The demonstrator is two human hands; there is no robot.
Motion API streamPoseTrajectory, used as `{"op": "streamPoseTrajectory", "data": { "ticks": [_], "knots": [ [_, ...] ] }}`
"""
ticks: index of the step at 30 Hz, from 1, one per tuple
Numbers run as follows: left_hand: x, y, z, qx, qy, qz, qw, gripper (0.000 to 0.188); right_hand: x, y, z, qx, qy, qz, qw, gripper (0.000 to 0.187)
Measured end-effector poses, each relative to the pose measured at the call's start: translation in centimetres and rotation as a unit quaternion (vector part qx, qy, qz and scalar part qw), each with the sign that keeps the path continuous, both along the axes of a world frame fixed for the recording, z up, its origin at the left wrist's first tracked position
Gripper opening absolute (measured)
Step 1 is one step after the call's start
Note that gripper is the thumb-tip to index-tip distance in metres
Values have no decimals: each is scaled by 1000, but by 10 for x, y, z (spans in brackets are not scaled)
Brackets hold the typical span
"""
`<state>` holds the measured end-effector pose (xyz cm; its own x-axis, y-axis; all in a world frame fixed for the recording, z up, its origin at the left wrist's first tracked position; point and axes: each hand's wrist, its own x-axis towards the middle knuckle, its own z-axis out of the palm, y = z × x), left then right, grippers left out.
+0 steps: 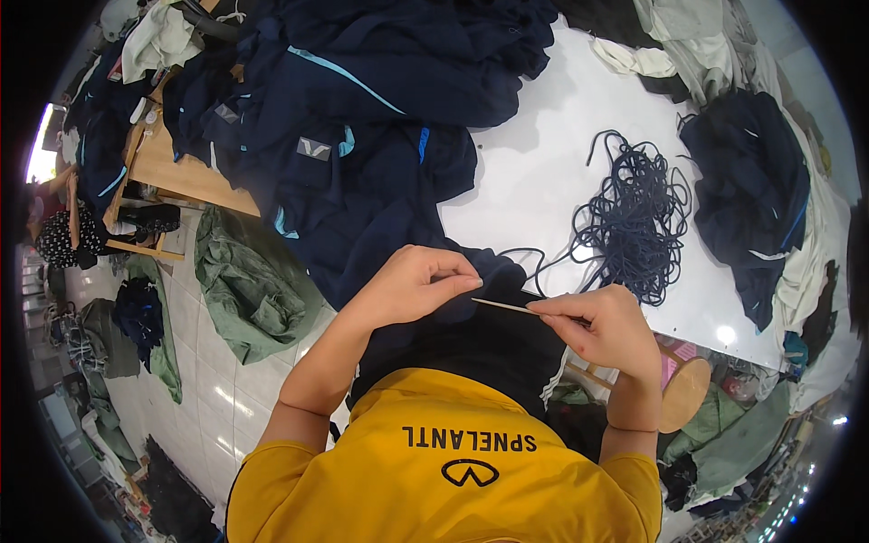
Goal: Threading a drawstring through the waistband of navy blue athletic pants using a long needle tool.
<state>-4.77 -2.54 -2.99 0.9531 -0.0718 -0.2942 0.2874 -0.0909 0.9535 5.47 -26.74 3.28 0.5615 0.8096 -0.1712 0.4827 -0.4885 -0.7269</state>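
The white counter [529, 163] was the largest thing, and navy garments [389, 63] were heaped across its far left part, spilling toward the person's lap; that cloth looked soft and limp, heavy only in bulk, so it would likely have been best gathered by a whole fold rather than an edge. Next in size, the navy cord [634, 222] lay in a loose tangle on the counter's right part, a strand looping from it toward the dark cloth; it seemed light, pliant and apt to snag, better drawn by a free strand than lifted as a clump. The left hand [412, 282] hung over the cloth with thumb and forefinger appearing to meet at the tips, though whether anything fine lay between them could not be told. The right hand [605, 328] pinched one end of a thin, pale stick [502, 306], whose tip pointed at the left fingertips. Smallest of all, the stick looked light, stiff and perhaps easily snapped, suiting a gentle pinch near its thicker-looking end.
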Motion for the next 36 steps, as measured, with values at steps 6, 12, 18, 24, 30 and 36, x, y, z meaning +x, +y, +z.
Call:
{"op": "streamPoseTrajectory", "data": {
  "ticks": [6,12,18,24,30,36],
  "knots": [
    [-2,-14,11,136,-57,-71,986,14,14,6,-12,2,42,104,994,17],
    [4,-11,21,113,-42,-67,990,13,14,11,-51,62,426,36,902,33],
    [-3,-6,24,147,-123,-113,975,13,-5,22,-45,8,325,74,943,38],
    [-2,20,35,299,-135,-150,933,31,6,9,-41,24,309,-74,948,16],
    [-11,20,23,298,-116,-164,933,35,7,10,-43,74,85,-40,993,32],
    [-5,26,29,157,-180,-114,964,34,11,15,-42,149,57,24,987,29]
  ]
}}
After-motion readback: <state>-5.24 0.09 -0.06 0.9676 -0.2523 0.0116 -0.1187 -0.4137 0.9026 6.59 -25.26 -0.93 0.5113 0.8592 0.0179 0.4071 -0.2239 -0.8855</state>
